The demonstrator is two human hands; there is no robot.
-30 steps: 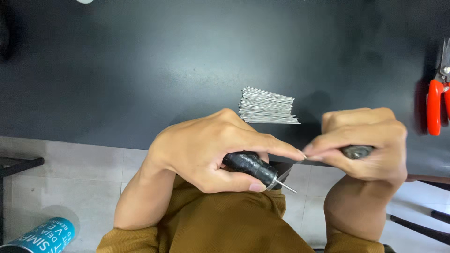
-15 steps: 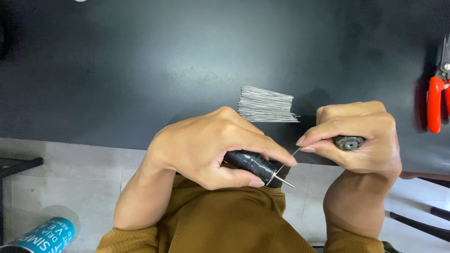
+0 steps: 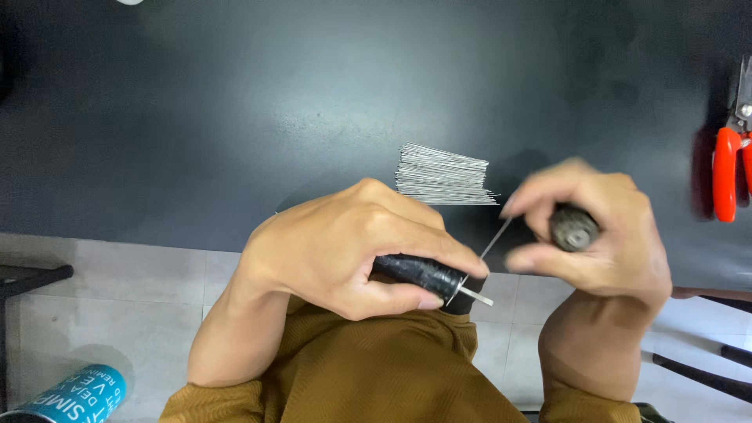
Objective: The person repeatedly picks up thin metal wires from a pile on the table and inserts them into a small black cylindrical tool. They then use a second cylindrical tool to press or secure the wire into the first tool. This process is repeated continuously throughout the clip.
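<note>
While both hands' fingers grip dark handles (image 3: 423, 274), wire (image 3: 493, 239) spans the table edge (image 3: 157, 235).

Dark matte surface (image 3: 235, 117) fills the top of the view. On it: bundle of thin silver wires (image 3: 440, 174) near the front edge, mid-right. Red-handled pliers (image 3: 730, 160) at far right. Below, pale tiled floor (image 3: 102, 313) w/ a teal can (image 3: 66, 399) lying bottom-left.
</note>
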